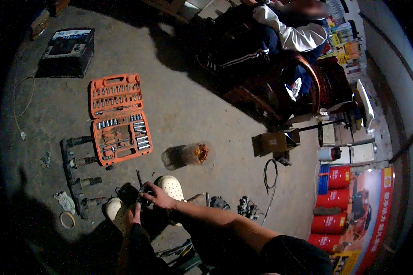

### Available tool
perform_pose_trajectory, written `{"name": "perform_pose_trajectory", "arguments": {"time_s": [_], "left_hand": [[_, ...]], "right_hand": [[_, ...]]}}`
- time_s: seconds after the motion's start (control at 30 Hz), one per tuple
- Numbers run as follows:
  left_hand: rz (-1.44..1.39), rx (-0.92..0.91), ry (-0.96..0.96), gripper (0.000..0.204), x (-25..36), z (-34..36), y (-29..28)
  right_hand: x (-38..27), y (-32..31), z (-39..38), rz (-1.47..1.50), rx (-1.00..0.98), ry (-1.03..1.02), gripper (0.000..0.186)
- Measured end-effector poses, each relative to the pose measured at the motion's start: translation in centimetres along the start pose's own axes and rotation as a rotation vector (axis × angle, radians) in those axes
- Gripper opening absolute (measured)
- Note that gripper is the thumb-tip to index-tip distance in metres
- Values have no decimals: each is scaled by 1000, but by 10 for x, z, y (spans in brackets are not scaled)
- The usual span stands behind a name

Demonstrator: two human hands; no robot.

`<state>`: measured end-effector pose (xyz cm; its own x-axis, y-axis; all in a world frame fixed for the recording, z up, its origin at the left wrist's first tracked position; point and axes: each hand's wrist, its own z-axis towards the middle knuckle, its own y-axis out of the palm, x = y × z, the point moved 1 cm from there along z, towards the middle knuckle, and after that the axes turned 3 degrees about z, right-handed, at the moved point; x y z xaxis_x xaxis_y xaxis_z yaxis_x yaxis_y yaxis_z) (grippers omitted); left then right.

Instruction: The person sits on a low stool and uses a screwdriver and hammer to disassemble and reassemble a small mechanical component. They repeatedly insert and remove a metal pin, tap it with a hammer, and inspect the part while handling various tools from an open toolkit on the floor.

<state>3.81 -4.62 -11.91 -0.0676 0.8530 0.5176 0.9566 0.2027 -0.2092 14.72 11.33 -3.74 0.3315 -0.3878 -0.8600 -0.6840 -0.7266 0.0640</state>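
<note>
Between my feet, my right hand [159, 197] is closed around a dark metal part with a thin rod [139, 176] that points away from me. My left hand [134, 214] comes up from below, its fingers pressed together against the near end of the same part. Shadow hides the part's exact kind. White clogs [170, 186] are on my feet, either side of my hands. Beyond my hands lies an open orange socket set case [124, 157], with sockets and a ratchet in its slots. A dark branched pipe [69, 176] lies left of it.
A car battery [66, 48] stands far left. Ahead is a clear cylinder with orange contents [200, 153]. A cardboard box [273, 142], a black hose [265, 176] and metal parts [248, 207] lie rightward. A person in a white-sleeved jacket [303, 37] sits far right. A tape ring [67, 220] lies near left.
</note>
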Motion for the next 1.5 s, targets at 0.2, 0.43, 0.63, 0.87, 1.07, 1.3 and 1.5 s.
{"name": "perform_pose_trajectory", "arguments": {"time_s": [0.2,0.43,0.63,0.87,1.07,1.3,1.5], "left_hand": [[-67,-42,-74,73,24,-14,-12],[-90,-113,15,68,10,-2,-7],[-207,-82,-61,62,24,-11,-7],[-526,-9,-162,61,48,-31,-6],[-4,322,433,32,82,-42,-29],[138,572,871,18,145,-79,-48],[125,474,894,20,147,-87,-54]], "right_hand": [[-14,3,-5,-226,14,-30,35],[-12,8,-7,-313,8,-155,33],[-9,12,-5,-382,43,-215,33],[-30,20,-11,-620,3,60,35],[-65,37,1,-492,85,-90,24],[-98,29,-10,-292,75,-237,23],[-102,28,-14,-335,42,-361,28]]}}
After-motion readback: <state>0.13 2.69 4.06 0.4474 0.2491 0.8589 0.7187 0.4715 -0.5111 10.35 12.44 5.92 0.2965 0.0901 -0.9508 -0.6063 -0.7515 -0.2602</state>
